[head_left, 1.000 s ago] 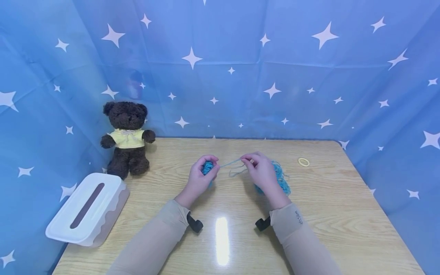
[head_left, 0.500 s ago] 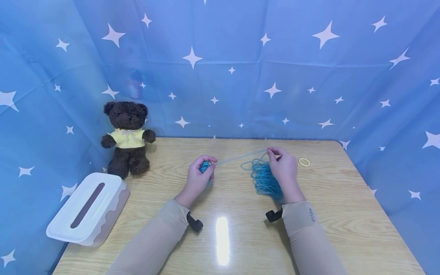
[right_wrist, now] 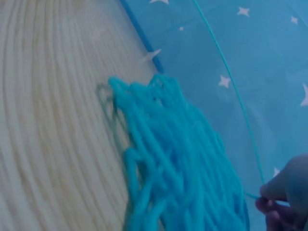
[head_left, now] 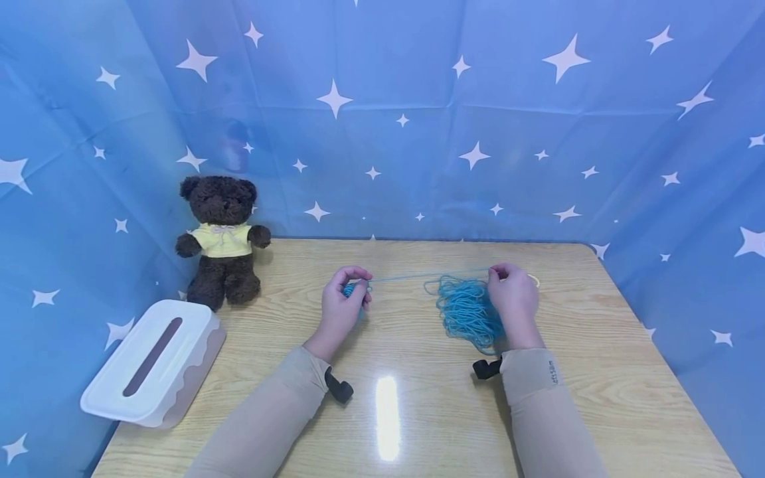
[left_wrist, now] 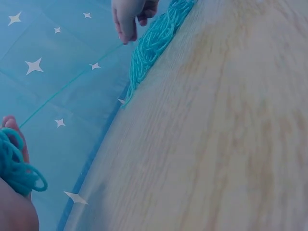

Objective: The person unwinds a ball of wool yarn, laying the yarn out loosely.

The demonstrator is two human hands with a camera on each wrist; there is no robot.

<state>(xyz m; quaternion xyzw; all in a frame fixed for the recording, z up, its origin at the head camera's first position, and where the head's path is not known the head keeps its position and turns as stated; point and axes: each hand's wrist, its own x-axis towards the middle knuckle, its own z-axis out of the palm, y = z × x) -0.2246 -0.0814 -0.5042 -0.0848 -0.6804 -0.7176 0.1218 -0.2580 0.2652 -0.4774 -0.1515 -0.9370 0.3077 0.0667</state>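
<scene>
My left hand [head_left: 342,302] grips a small wound bundle of teal yarn [left_wrist: 14,163], mostly hidden by the fingers in the head view. From it a single strand [head_left: 430,275] runs taut to the right, above the table. My right hand [head_left: 514,295] pinches that strand between thumb and fingertips, as the right wrist view also shows at the fingers [right_wrist: 279,192]. Between the hands, close beside the right one, a loose heap of teal yarn [head_left: 466,309] lies on the table in long loops.
A pale yellow ring [head_left: 535,281] shows partly behind the right hand. At the left, a brown teddy bear [head_left: 221,245] in a yellow top sits near a white lidded box [head_left: 149,365] with a slot. A blue star-patterned curtain [head_left: 412,79] borders the wooden table [head_left: 597,372].
My right hand has moved right from over the yarn heap, drawing the strand out longer between the hands. It now partly covers the yellow ring. The left hand has barely shifted.
</scene>
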